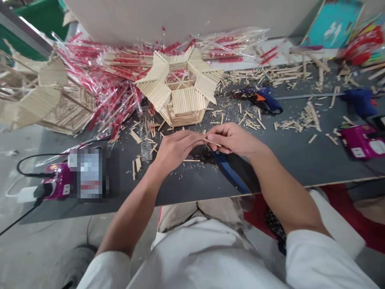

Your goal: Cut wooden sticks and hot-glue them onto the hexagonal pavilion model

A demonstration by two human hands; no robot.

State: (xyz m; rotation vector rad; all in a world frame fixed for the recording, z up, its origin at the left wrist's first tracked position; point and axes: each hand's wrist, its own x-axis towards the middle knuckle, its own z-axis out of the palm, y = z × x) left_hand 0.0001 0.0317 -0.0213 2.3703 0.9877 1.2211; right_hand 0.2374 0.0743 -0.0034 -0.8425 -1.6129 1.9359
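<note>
A thin pale wooden stick [213, 142] is pinched in the right hand [226, 137]; its end is met by the left hand [178, 147], whose grip cannot be told.

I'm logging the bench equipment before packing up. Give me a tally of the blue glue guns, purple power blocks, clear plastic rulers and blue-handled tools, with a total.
Blue glue guns: 2
Purple power blocks: 2
Clear plastic ruler: 1
Blue-handled tool: 1
Total: 6
</note>
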